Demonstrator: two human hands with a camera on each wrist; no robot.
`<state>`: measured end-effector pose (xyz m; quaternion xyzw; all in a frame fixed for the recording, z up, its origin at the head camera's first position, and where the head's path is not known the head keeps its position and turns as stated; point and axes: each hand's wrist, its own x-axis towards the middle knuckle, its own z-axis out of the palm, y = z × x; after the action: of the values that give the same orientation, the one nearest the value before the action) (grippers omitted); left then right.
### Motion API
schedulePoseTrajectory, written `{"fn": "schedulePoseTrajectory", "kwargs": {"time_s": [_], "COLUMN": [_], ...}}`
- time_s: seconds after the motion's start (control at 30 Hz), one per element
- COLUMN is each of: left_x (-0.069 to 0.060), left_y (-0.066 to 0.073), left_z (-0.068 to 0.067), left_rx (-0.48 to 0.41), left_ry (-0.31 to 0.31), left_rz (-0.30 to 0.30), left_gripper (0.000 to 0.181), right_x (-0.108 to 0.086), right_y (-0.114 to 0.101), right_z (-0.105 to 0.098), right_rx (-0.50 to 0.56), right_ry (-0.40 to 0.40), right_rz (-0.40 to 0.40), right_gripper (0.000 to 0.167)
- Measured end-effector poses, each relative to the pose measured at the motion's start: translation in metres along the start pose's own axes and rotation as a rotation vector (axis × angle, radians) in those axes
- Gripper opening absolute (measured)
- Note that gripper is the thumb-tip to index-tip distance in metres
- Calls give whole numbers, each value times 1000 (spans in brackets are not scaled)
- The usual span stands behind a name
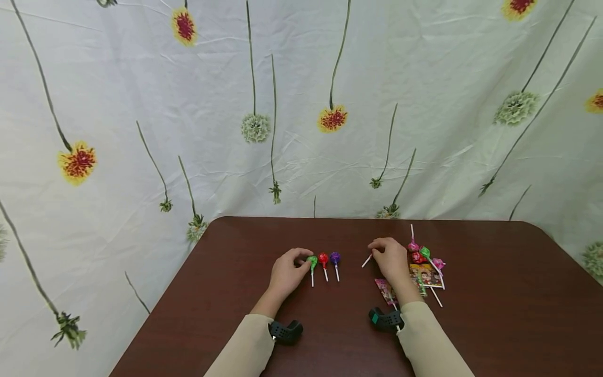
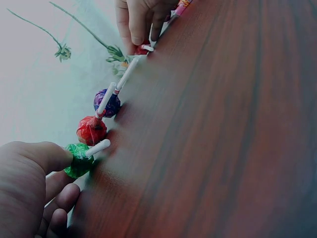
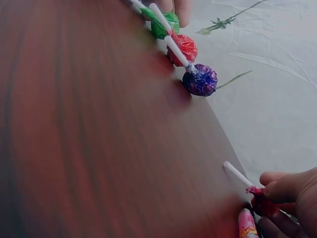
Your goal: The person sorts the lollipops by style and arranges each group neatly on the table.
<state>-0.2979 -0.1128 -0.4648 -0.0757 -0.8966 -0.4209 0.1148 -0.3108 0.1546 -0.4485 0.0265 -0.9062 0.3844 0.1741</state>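
Note:
My left hand (image 1: 286,272) pinches the head of a green lollipop (image 1: 313,262) lying on the table, thumb against its wrapper in the left wrist view. A red lollipop (image 1: 323,258) and a purple lollipop (image 1: 335,258) lie beside it in a row, sticks towards me. Farther right, my right hand (image 1: 392,260) holds a lollipop in a reddish-pink wrapper (image 3: 263,202) by its head. Its white stick (image 1: 366,261) points left and towards me. In the head view the fingers hide that lollipop's head.
Right of my right hand lies a pile of wrapped sweets, with a pink lollipop (image 1: 413,246), a green lollipop (image 1: 425,252) and a yellow printed packet (image 1: 426,275). A pink packet (image 1: 386,291) lies near my right wrist. Behind the brown table (image 1: 499,293) hangs a flowered cloth (image 1: 301,157).

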Motion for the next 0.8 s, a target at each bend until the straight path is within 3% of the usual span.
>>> {"fn": "schedulePoseTrajectory", "kwargs": {"time_s": [0.6,0.8], "left_x": [0,0], "left_y": [0,0], "left_z": [0,0], "left_rx": [4,9], "left_ry": [3,-1], "left_rz": [-6,0], "left_gripper": [17,17], "right_x": [-3,-6], "right_y": [-12,-19], "right_z": [17,22], "right_rx": [103,106], "right_ry": [-207,-240], "right_rz": [-32,-48], "right_gripper": [20,27]}}
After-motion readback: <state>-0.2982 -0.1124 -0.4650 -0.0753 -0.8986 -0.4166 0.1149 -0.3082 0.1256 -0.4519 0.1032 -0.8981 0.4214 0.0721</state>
